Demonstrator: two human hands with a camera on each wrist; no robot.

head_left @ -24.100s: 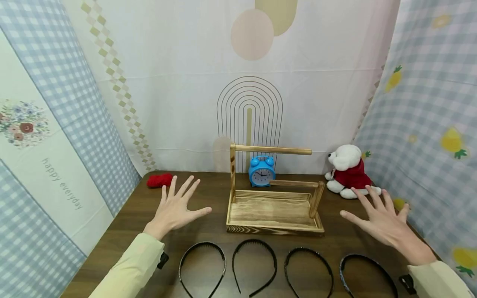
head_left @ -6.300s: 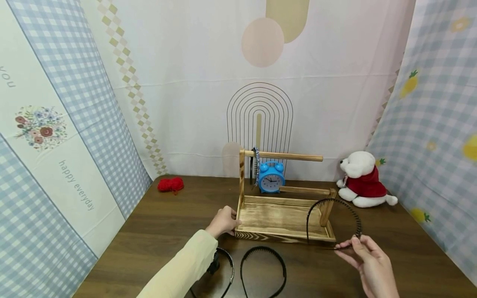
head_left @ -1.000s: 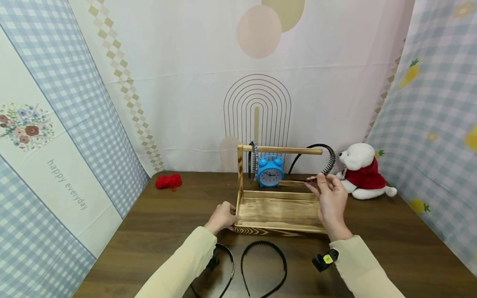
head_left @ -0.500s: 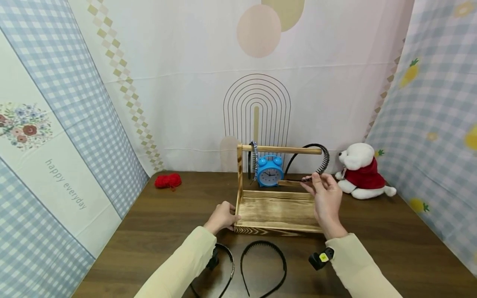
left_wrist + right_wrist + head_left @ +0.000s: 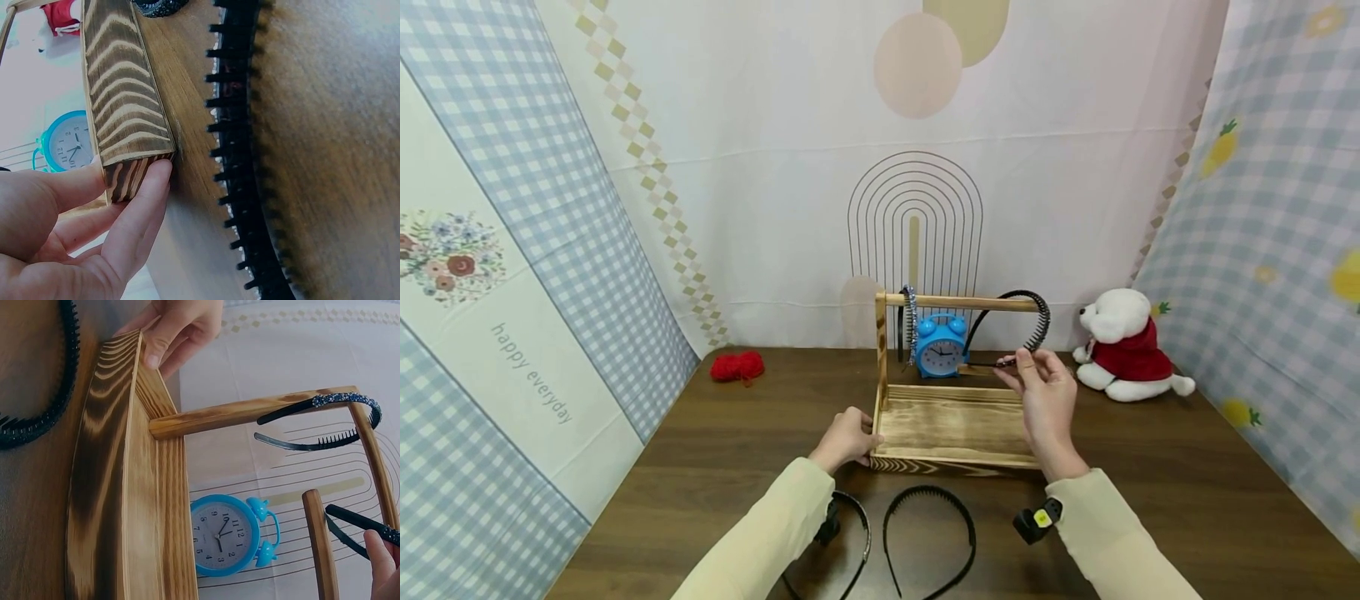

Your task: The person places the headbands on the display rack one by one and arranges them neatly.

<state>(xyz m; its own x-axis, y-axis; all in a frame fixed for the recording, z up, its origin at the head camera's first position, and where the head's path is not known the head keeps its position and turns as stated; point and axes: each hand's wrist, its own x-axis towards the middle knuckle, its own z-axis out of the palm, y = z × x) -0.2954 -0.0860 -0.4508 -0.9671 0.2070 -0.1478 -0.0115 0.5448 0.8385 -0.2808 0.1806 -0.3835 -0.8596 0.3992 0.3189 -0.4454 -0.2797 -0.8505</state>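
My left hand (image 5: 847, 437) grips the left end of the wooden stand's tray (image 5: 951, 421); in the left wrist view, the thumb and fingers pinch its corner (image 5: 140, 175). My right hand (image 5: 1047, 398) pinches a black toothed headband (image 5: 1043, 321) near one tip. This headband stands at the free right end of the upper bar (image 5: 970, 303), its arch a little above the bar and crossing its end. A headband with silvery-blue glitter (image 5: 912, 321) hangs at the bar's left end, by the upright post. The shorter lower bar is partly hidden behind my right hand.
Two more headbands lie on the table in front of the stand, one (image 5: 867, 533) partly under my left sleeve, the other (image 5: 972, 533) beside it. A blue alarm clock (image 5: 941, 354) stands behind the stand. Red yarn (image 5: 737, 365) lies at back left, a white plush dog (image 5: 1123, 346) sits at right.
My right hand has brought the headband from front right of the stand up to the upper bar, lately shifting left along it. Earlier, several headbands lay on the table. My left hand keeps its grip.
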